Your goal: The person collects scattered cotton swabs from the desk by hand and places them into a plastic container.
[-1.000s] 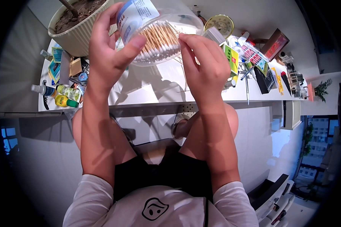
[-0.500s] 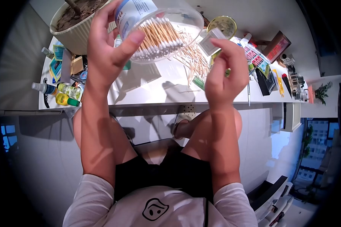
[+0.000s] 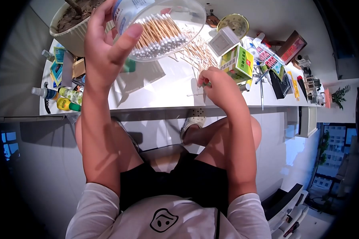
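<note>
I have the desk (image 3: 167, 93) running across the upper half of my view. The plant pot (image 3: 70, 38) stands on it at the upper left, with bottles (image 3: 70, 95) lower, on its left end. At top centre, swabs (image 3: 157, 38) lie in the tub (image 3: 125, 14), held by the left hand (image 3: 101, 47) above the desk. Right of centre, loose swabs (image 3: 197, 53) lie on the desk; the right hand (image 3: 217, 85) is at their near end, just left of the box (image 3: 240, 63). Behind the box I see a case (image 3: 223, 41).
</note>
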`<control>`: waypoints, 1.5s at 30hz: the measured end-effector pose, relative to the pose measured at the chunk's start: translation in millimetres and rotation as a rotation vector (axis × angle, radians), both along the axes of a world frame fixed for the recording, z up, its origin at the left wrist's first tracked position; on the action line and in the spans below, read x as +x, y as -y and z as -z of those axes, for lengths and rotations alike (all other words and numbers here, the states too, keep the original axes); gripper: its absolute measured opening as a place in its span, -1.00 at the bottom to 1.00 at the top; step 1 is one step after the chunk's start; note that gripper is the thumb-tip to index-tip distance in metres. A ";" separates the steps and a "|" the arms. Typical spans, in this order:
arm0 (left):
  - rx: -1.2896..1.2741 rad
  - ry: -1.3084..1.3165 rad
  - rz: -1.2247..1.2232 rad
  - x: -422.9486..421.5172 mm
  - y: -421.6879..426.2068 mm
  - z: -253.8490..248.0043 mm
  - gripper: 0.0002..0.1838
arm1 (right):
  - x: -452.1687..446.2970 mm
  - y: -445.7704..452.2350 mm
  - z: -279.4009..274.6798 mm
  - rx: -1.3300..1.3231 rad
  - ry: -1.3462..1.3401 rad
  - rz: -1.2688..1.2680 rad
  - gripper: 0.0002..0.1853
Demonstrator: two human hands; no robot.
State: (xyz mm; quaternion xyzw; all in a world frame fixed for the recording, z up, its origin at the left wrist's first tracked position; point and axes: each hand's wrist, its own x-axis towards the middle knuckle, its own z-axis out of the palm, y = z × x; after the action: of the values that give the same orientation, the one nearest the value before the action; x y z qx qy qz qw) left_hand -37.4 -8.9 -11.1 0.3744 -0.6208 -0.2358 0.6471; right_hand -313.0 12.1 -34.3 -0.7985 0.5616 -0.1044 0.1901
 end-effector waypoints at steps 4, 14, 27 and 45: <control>0.002 0.006 0.013 0.0 0.4 -0.1 -0.21 | 4.2 -2.3 6.2 0.121 0.018 -0.080 -0.86; 0.009 0.002 0.007 -1.7 -1.9 -3.0 -0.21 | 23.4 11.8 26.0 -0.289 0.133 -0.284 -0.92; 0.001 0.069 0.017 1.9 -2.7 -0.3 -0.11 | 33.8 -13.2 -41.6 -0.649 0.998 -0.040 -0.80; 0.001 -0.051 0.134 -16.7 -5.5 4.9 -0.04 | 53.0 2.0 -33.7 -1.123 0.310 -0.056 -0.85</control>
State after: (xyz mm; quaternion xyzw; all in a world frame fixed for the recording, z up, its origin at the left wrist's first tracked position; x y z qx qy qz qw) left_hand -54.1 -3.4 -16.0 0.3261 -0.6276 -0.2883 0.6455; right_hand -260.0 10.1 -0.5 -0.7667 0.3644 -0.4970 -0.1798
